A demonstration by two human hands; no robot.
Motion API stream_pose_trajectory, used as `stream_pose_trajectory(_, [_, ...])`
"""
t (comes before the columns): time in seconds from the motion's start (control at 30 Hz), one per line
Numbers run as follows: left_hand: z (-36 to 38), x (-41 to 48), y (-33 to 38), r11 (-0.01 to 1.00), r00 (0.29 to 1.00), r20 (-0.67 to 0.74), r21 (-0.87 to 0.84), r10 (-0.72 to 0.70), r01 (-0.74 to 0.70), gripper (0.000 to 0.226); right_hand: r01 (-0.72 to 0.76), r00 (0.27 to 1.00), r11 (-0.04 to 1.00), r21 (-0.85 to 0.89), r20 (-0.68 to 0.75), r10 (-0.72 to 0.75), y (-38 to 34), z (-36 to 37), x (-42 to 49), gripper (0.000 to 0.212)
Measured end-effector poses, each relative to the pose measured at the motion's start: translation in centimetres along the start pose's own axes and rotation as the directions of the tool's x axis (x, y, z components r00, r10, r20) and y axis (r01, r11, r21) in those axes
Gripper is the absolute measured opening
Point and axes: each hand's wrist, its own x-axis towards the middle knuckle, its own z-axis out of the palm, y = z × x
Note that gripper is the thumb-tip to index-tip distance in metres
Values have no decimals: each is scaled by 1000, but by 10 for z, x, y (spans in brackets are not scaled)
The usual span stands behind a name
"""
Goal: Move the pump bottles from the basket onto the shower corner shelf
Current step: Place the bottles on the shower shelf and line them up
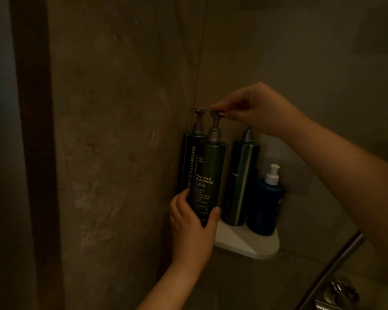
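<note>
A tall dark green shampoo pump bottle (211,166) stands at the front left of the white corner shelf (244,245). My left hand (192,224) grips its lower body. My right hand (255,108) pinches its grey pump head from above. Behind it, in the corner, stands a second dark pump bottle (189,157). A third dark pump bottle (242,175) stands to the right, its pump top hidden by my right hand. A short blue bottle with a white pump (267,202) sits at the shelf's right. No basket is in view.
Brown stone-look shower walls (121,130) meet at the corner behind the shelf. A metal rail (332,267) slants at lower right, with chrome tap fittings (338,294) below it. A dark vertical frame (34,153) runs down the left.
</note>
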Motion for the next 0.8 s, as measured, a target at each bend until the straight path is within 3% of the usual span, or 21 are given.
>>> stream_pose_trajectory(0.17, [-5,-6,-1,980,993,119,-195,-9,33,61,-5,1000,1000,21,-11,5,-1,1,-1,33])
stream_pose_trajectory(0.27, [-6,-5,-5,976,992,128,-215,-8,36,63,-4,1000,999,34,-11,4,-2,1,-2,34])
stream_pose_trajectory(0.4, [-5,-3,-5,991,996,92,-133,11,1,69,-22,1000,999,45,-7,22,2,1,-2,33])
stream_pose_trajectory(0.6, [1,-1,0,989,997,11,130,75,-76,74,-19,999,999,44,-29,20,5,3,-2,32])
stream_pose_trajectory(0.8, [5,5,2,991,999,-14,132,31,-29,70,-39,998,998,45,-43,41,7,4,-1,32])
